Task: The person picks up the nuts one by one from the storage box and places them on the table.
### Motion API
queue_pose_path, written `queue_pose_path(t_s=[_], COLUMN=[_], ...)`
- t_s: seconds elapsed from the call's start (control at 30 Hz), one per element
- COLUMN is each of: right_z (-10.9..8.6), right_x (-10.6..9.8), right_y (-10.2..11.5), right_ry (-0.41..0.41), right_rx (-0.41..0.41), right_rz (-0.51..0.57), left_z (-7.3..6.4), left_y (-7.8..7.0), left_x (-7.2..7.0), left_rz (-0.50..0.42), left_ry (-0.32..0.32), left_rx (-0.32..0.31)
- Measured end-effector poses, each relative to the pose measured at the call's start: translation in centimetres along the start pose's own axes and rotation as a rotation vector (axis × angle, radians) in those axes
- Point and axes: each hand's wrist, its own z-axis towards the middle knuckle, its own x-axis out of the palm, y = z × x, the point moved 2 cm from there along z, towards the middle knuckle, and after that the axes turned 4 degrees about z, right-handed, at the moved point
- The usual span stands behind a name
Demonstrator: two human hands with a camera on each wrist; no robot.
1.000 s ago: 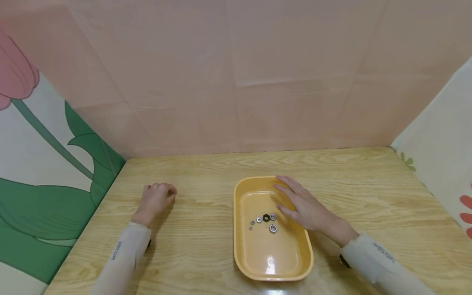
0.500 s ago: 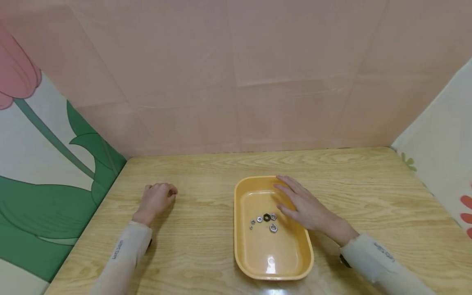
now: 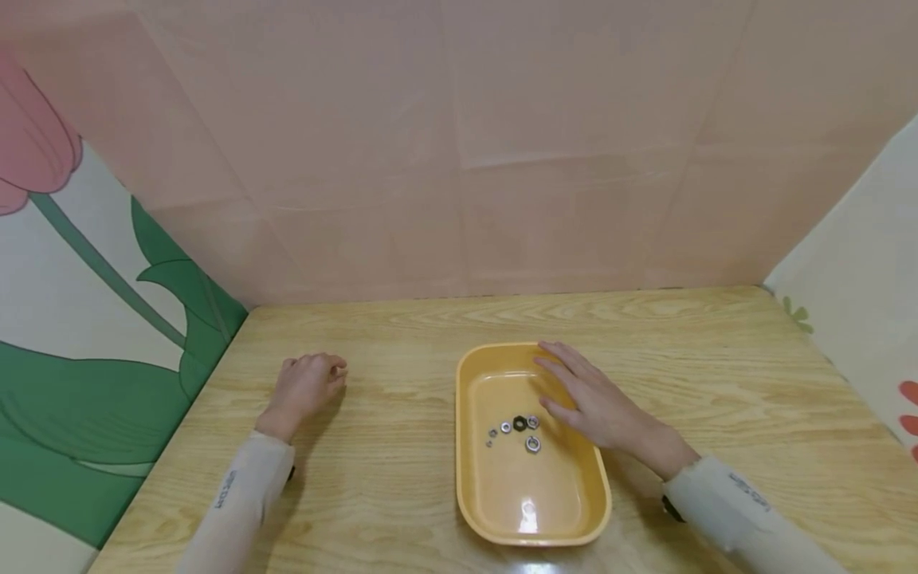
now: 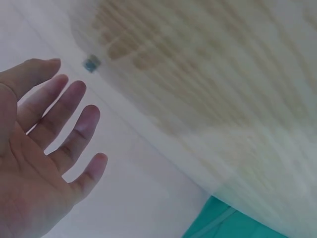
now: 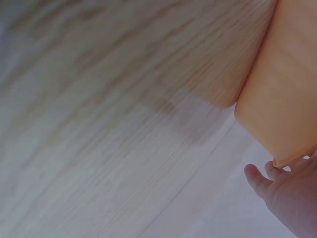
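Observation:
My left hand (image 3: 304,391) hovers near the table's left side. In the left wrist view its fingers are loosely bent and apart, with nothing between them. Just beyond those fingertips is a small, blurred, blue-grey piece (image 4: 91,63); its kind is too unclear to tell. A yellow-orange tray (image 3: 534,540) stands right of the middle. My right hand (image 3: 602,406) rests on its right rim, fingers extended over the inside. On the tray floor lie several hex nuts of differing sizes, among them a black nut (image 3: 519,424) and a large silver nut (image 3: 533,445).
The wood-grain table (image 3: 402,478) spreads around the tray. A pink sheet (image 3: 459,159) covers the back wall, and a flower-printed panel (image 3: 93,399) borders the left side. Another printed panel (image 3: 861,303) stands at the right.
The left hand's fingertips have loosened and spread slightly, with almost no shift of the hand. The right hand, tray and nuts stay as they were.

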Motion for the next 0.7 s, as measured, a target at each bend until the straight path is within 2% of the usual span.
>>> queue_pose_path(t_s=[0.17,0.7], right_z=[0.0,-0.1], right_x=[0.0,0.0], right_y=[0.0,0.0], right_ry=[-0.004,-0.007], right_rx=[-0.007,-0.008], right_rz=[-0.006,-0.004], left_z=[0.0,0.3], left_y=[-1.1,-4.7], left_x=[-0.6,-1.4], left_rz=[0.014,-0.014], left_ry=[-0.02,-0.12], left_rx=[0.044,0.175])
